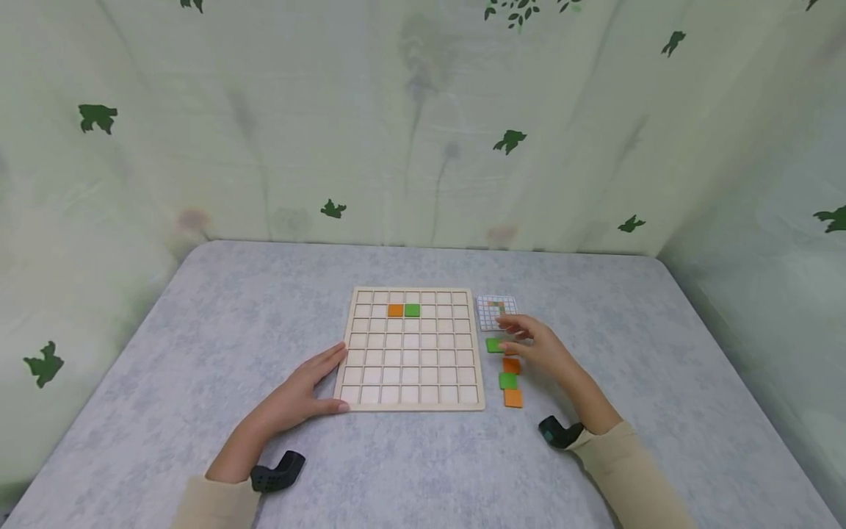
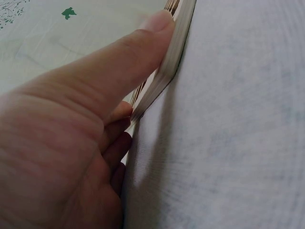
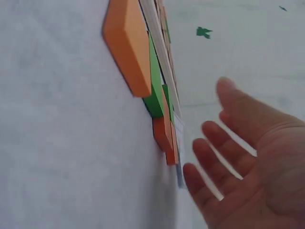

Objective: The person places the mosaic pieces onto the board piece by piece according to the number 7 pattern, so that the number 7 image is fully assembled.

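Note:
A wooden grid board lies flat on the table, with an orange tile and a green tile side by side in its second row from the back. My left hand rests against the board's left edge, thumb on the near corner and fingers extended along the side. To the right of the board, my right hand hovers over a column of loose tiles, fingers apart and loosely bent, holding nothing. Its thumb is nearest a loose green tile, which it partly covers in the head view.
A small printed pattern card lies right of the board, partly behind the right fingers. Nearer me are an orange tile, a green tile and another orange tile. A patterned curtain hangs behind the table.

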Demonstrator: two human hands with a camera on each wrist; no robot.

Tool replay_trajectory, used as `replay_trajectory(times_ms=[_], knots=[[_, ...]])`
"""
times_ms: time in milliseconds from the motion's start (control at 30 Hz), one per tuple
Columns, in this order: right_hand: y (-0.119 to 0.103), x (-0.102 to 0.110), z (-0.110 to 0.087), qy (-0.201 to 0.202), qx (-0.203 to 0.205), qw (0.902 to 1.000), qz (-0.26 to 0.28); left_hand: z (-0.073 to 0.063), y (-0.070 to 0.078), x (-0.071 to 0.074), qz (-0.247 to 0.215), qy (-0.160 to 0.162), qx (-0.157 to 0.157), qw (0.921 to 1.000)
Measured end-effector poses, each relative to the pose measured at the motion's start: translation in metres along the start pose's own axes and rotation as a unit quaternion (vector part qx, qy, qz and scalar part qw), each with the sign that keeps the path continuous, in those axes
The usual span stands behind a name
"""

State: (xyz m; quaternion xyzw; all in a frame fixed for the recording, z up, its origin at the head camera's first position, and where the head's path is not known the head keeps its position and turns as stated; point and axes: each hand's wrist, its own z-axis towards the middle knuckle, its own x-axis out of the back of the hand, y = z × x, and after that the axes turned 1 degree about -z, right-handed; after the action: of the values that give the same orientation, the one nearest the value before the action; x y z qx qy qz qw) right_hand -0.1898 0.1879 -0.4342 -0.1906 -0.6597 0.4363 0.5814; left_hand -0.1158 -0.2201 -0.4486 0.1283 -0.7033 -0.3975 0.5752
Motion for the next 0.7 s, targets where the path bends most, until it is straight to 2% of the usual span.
replay_trajectory(times_ms=[167, 333, 500, 700], knots=[[0.014, 0.004, -0.008, -0.018, -0.024, 0.9995, -0.008, 0.000, 0.000, -0.001, -0.003, 0.004, -0.003, 1.0000], [0.020, 0.007, -0.010, -0.027, -0.008, 0.9993, -0.026, -0.001, 0.000, -0.001, -0.004, 0.005, -0.001, 1.0000], [0.025, 0.009, -0.009, -0.011, 0.015, 0.9976, -0.067, -0.001, 0.000, 0.000, -0.006, 0.006, -0.001, 1.0000], [0.028, 0.009, -0.008, -0.009, 0.012, 0.9974, -0.071, 0.000, -0.001, -0.001, 0.000, 0.011, -0.007, 0.9999]])
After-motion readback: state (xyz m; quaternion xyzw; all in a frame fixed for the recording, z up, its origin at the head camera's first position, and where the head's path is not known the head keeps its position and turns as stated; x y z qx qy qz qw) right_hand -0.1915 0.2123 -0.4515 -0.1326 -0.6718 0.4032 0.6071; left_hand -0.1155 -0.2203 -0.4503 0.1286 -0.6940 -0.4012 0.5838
